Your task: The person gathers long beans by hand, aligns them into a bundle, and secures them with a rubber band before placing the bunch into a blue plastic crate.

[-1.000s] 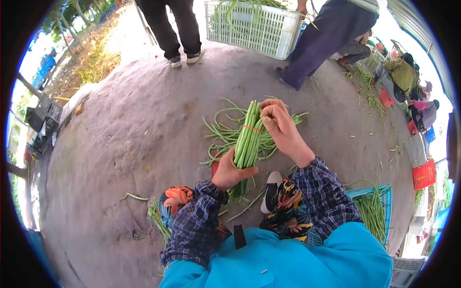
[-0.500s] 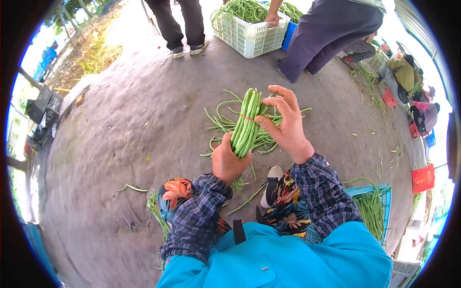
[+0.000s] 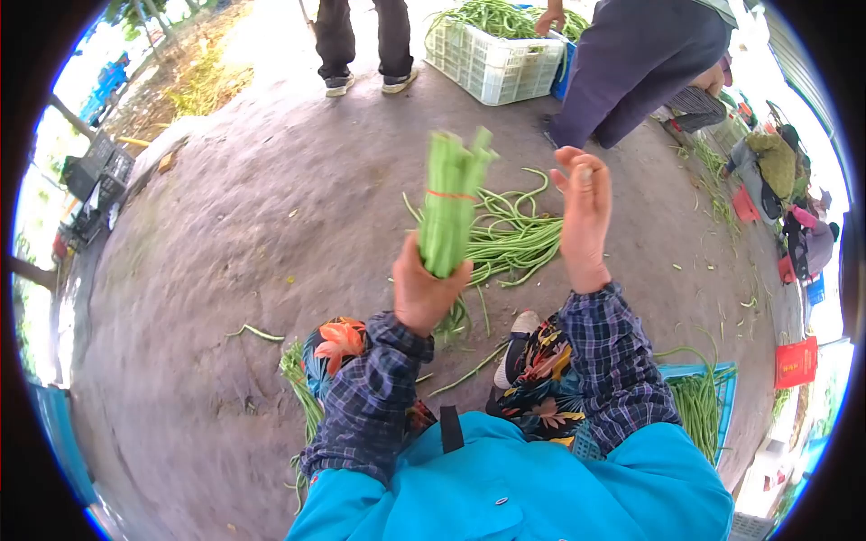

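Note:
My left hand (image 3: 428,287) is wrapped round the lower part of a bundle of long green beans (image 3: 448,212). An orange-red band (image 3: 450,195) circles the bundle, which is held upright and slightly blurred. To its right, my right hand (image 3: 585,212) is raised with the fingers bent and apart, touching nothing. Behind and below the bundle, a loose heap of long green beans (image 3: 514,239) lies on the ground between the two hands.
A white crate (image 3: 492,68) full of beans stands ahead, where a person (image 3: 631,68) bends with a hand at it. Another person's legs (image 3: 365,45) are left of it. More beans (image 3: 696,406) lie on blue material at right. A red box (image 3: 796,363) sits farther right.
My right hand has come away from the bundle and moved right. My left hand has tipped the bundle more upright and shifted slightly left. The other person's hand still rests by the crate.

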Available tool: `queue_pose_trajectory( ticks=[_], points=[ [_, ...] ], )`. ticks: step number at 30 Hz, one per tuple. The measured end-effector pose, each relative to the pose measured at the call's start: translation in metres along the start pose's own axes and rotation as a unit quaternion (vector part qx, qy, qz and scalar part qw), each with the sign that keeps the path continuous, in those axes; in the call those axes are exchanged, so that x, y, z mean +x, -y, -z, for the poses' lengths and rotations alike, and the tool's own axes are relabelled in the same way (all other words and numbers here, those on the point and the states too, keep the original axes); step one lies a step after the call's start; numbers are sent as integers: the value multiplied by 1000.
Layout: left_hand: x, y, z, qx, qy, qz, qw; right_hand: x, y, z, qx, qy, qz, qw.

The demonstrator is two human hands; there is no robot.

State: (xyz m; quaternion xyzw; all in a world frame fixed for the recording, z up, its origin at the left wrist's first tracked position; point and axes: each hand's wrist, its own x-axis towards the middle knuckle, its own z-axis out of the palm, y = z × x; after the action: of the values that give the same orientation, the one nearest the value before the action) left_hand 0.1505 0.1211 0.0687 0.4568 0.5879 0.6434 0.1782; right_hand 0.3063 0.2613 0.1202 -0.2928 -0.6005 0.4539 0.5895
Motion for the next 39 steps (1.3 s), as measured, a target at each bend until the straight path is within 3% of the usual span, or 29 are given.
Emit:
queue_pose_trajectory(
  ticks=[2,5,6,7,9,10,16,18,19,21,25,26,27,28,29,30,32,35,39],
  points=[
    [12,-31,37,-160,-64,58,983,8,-10,8,110,-65,-87,988],
    [18,-75,126,-92,-172,-48,980,11,-30,20,177,-57,-200,962],
    [10,-85,170,212,-134,-156,955,10,-34,21,181,-43,-204,961],
    [3,-95,214,476,-168,-273,819,10,-37,23,184,-29,-210,960],
    [-18,-135,252,190,-306,-152,921,10,-45,31,184,13,-205,961],
    [-28,-154,271,26,-384,-125,914,10,-45,33,178,16,-212,961],
    [-120,-207,336,225,-502,-168,818,18,-72,54,165,39,-247,954],
    [-145,-203,350,386,-519,-92,757,19,-75,57,146,32,-254,956],
    [-153,-196,353,387,-522,-88,755,18,-75,57,144,38,-257,955],
    [-168,-176,357,572,-484,21,662,17,-75,57,116,27,-260,958],
    [-212,-88,351,570,-411,254,664,15,-86,70,50,4,-277,960],
    [-224,-58,340,630,-354,291,626,12,-86,69,39,-8,-273,961],
    [-229,-28,328,569,-337,305,685,6,-86,65,28,3,-288,957],
    [-241,13,316,583,-306,374,653,3,-81,63,15,3,-290,957],
    [-253,55,305,516,-281,402,703,-4,-80,56,-13,1,-261,965],
    [-265,98,291,493,-247,459,697,-4,-75,47,-34,-14,-270,962],
    [-267,165,268,499,-159,574,630,-3,-86,51,-103,-22,-294,950],
    [-290,215,259,517,-91,630,573,11,-104,82,-171,-27,-338,925],
    [-313,233,282,542,-86,654,520,26,-151,144,-257,18,-441,860]
  ],
)
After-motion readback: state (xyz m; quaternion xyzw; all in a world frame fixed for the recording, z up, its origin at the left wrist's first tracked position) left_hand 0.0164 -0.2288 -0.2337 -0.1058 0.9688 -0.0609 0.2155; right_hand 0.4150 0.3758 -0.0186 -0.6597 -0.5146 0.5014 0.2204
